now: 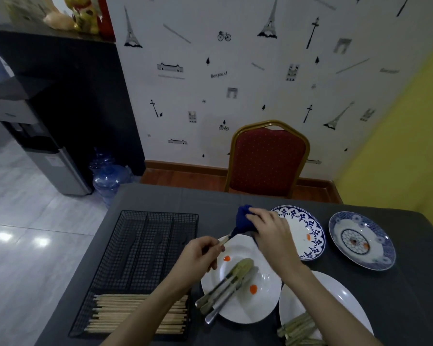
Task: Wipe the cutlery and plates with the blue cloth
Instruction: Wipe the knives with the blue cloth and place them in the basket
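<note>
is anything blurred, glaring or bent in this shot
Head view: wide-angle bends the wall and table edges; the spoons on the white plate and the piece in the left hand are smeared; the right hand with the blue cloth is sharper; two glare spots on the floor tiles.

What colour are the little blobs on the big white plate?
Orange-red blobs on the white plate, seen clearly in the head view.

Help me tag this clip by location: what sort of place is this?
Probably a dining room, home or small eatery. A dark-clothed table holds soiled plates, a red banquet chair stands against Paris-themed wallpaper, and a water dispenser with spare bottles sits nearby.
</note>
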Available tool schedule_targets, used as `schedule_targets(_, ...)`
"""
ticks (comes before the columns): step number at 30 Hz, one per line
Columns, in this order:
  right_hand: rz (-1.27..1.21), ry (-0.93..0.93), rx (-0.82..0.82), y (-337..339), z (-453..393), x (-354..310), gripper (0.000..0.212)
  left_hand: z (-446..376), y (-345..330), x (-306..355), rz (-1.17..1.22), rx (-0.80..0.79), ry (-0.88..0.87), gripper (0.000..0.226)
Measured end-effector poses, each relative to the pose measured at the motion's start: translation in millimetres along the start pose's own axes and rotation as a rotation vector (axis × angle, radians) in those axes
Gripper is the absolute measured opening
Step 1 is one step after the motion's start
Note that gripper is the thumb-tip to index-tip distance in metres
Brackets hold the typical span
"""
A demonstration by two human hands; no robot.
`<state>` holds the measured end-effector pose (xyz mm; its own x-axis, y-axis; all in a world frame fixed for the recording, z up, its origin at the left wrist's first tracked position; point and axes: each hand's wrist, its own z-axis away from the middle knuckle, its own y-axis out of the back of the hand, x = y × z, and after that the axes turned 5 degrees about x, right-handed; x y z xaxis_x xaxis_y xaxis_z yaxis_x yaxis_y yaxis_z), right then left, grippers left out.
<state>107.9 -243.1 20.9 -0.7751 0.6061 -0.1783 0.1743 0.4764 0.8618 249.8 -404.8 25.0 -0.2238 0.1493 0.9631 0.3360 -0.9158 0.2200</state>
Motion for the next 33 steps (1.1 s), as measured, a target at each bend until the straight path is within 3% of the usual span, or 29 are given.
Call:
schedule_targets(5,0.028,-0.148,0.014,11,-16,32,0.036,6,5,-8,0.107,0.041,0.117,0.017)
schedule_targets(9,-0.028,-0.157,0.079,16,-13,23,0.038,-3,7,-19,-0.08,0.177,0.151,0.028)
schedule_targets(12,-0.019,-0.09,0.101,9,-9,4,0.042,-10,6,-24,-0.145,0.215,0.194,0.018)
schedule_targets(17,0.078,0.185,-0.01,-16,9,-26,0.046,-14,-4,-7,-0.119,0.082,0.12,0.016)
schedule_targets(22,0.085,0.038,0.013,-16,-8,-14,0.043,-6,-5,0,-0.151,0.039,0.028,0.015)
schedule_targets(26,0.017,0.135,-0.018,-18,-8,-30,0.043,-14,-4,7,-0.119,0.095,0.049,0.015)
schedule_targets(31,-0.074,-0.012,0.008,-17,-21,-22,0.042,-9,0,9,-0.067,0.106,0.057,0.015)
schedule_targets(33,-0.079,0.07,-0.001,-20,-22,-36,0.043,-13,3,8,-0.056,0.135,0.065,0.014)
